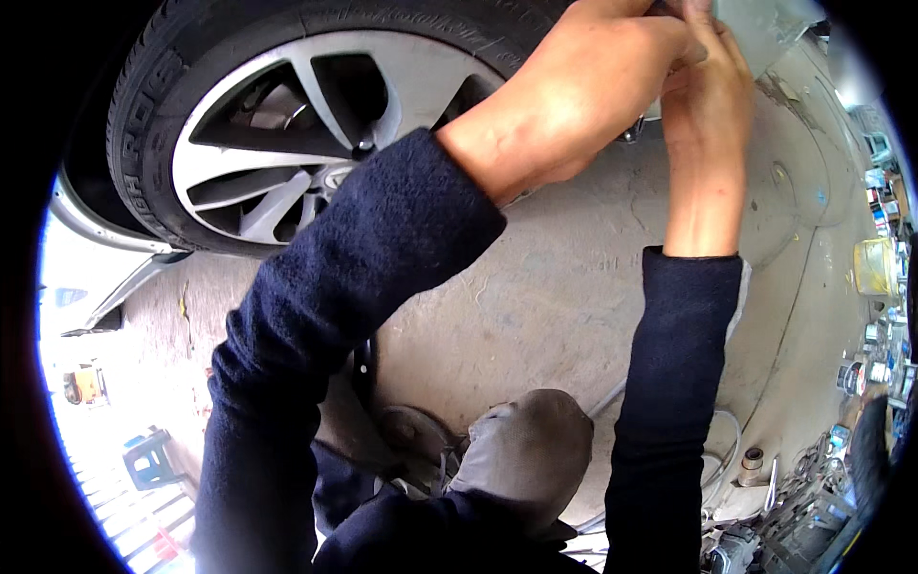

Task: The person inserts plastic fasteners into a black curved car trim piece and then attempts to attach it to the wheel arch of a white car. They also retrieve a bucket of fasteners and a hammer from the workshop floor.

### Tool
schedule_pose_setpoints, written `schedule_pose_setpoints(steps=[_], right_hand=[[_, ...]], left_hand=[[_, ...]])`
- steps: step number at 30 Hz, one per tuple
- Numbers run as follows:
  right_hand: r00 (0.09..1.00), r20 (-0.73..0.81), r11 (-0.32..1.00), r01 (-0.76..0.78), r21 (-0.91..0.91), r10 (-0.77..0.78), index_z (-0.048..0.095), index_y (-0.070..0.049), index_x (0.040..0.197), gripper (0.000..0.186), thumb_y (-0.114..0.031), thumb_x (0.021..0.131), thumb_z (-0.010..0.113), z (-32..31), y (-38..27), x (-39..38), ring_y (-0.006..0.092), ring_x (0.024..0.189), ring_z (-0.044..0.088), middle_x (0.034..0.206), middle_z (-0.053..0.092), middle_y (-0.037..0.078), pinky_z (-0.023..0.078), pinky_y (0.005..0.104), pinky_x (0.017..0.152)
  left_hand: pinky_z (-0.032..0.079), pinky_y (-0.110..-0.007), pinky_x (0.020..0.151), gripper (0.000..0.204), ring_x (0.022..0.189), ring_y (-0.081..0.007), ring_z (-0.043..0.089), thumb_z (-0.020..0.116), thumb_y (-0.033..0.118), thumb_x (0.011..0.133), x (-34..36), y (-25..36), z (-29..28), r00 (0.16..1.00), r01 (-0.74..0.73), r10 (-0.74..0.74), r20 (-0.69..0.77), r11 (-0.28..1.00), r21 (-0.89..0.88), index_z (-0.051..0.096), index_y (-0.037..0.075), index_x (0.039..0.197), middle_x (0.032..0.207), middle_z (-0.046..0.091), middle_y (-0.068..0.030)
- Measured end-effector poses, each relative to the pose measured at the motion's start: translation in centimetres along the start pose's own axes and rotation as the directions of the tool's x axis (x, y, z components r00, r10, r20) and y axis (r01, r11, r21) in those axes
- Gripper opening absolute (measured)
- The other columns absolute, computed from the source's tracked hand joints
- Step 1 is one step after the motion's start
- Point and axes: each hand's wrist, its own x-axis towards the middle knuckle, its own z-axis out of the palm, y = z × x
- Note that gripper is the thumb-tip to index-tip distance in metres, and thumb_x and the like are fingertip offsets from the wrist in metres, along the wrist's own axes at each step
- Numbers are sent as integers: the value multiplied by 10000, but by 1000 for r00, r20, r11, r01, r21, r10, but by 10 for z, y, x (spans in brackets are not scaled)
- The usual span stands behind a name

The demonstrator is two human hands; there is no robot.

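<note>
Both my hands are raised together at the top edge of the view, just right of a car wheel. My left hand [607,81] is bent at the wrist, its fingers curled and partly cut off by the edge. My right hand [712,91] meets it from the right, fingers bent and closed. Whatever lies between the fingers is hidden. Beside the right hand is a pale, glossy panel [765,29], probably car bodywork. To the left, the wheel has a silver spoked rim [330,91] and a black tyre [143,143]; my left forearm covers part of it.
Concrete floor [535,297] stretches below my arms. A grey hose [732,435] curls at lower right near a small can [753,461]. Tools and metal parts [755,540] crowd the lower right; containers, including a yellowish tub [872,268], line the right. A blue stool [150,459] stands lower left.
</note>
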Motion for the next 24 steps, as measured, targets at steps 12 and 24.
schedule_pose_setpoints(steps=[12,24], right_hand=[[978,-141,976,-132,170,157,633,-1,846,299,-276,952,683,-1,17,3,133,638,631,748,641,66,532,282,558],[973,-160,978,-141,151,165,613,-21,841,305,-292,958,690,9,13,-4,145,608,646,726,639,56,550,278,588]], left_hand=[[317,-365,1147,651,1317,-239,464,452,73,924,13,-4,2,984,108,-108,-140,994,-1,266,-46,1536,1405,498,-149],[318,-333,1137,677,1333,-215,448,438,24,925,5,0,-5,975,163,-167,-145,986,-44,194,-59,1551,1456,463,-152]])
